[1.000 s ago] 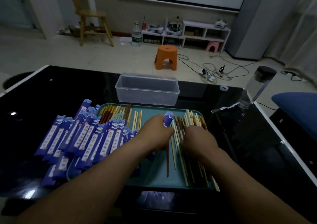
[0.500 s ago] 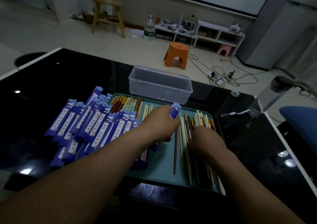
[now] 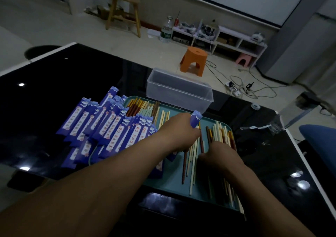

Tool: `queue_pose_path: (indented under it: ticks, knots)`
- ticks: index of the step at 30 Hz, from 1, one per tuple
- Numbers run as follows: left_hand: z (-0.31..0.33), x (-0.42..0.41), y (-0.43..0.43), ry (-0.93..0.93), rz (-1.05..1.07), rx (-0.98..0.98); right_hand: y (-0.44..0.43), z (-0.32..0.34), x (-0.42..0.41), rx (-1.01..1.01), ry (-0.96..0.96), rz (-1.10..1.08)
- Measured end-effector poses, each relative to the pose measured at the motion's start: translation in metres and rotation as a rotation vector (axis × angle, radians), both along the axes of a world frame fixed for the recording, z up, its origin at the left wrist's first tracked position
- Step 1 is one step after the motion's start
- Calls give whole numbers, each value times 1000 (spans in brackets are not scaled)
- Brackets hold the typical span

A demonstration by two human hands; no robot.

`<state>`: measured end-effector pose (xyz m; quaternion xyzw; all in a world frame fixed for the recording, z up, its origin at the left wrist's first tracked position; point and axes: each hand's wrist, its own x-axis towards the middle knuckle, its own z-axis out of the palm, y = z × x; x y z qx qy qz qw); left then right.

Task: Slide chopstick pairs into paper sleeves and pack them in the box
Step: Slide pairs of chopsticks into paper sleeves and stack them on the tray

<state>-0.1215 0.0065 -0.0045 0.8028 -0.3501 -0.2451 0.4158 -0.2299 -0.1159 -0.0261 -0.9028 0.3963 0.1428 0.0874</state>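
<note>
The loose chopsticks (image 3: 193, 164) lie lengthwise across the right half of the teal tray (image 3: 169, 182), with pale, tan and dark ones mixed and overlapping. I judge them light, stiff and smooth, apt to roll and slide against one another. I'd pinch a matched pair near one end with the tips lined up, and not rake at the middle of the heap.

The paper sleeve (image 3: 196, 119) I'm working with looks thin. I expect it to crumple or tear at the mouth if squeezed hard, so it is best held lightly by its edges to keep the opening free. My left hand (image 3: 179, 133) is wrapped round that sleeve, and its scalloped top pokes out past the knuckles over the middle of the tray.

My right hand (image 3: 218, 154) sits just beside it, fingers curled down into the chopsticks. Its back faces the camera, so I cannot tell whether it has a stick pinched or merely rests on them.

A stack of sleeves (image 3: 109, 129) overlaps the tray's left edge and spreads onto the dark counter (image 3: 72, 73). The clear box (image 3: 179, 93) stands just beyond the tray's far rim.
</note>
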Motion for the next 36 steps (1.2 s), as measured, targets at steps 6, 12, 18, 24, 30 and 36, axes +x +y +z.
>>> queue_pose_path:
  ticks: [6, 12, 18, 24, 30, 36]
  knots:
    - [-7, 7, -5, -8, 34, 48, 2, -2, 6, -31, 22, 23]
    - [-9, 10, -6, 88, 43, 122, -3, -3, 2, 19, -39, 34]
    - [-6, 16, -3, 234, 107, 126, -4, 7, 0, 197, -308, -31]
    - [-6, 20, -1, 392, 126, 39, 6, -13, 5, 159, -218, 47]
    - [6, 41, 8, 427, 184, -135, 4, -11, 7, 144, -164, 61]
    - [8, 46, 12, 433, 197, -148, 14, -8, 11, 20, -65, 115]
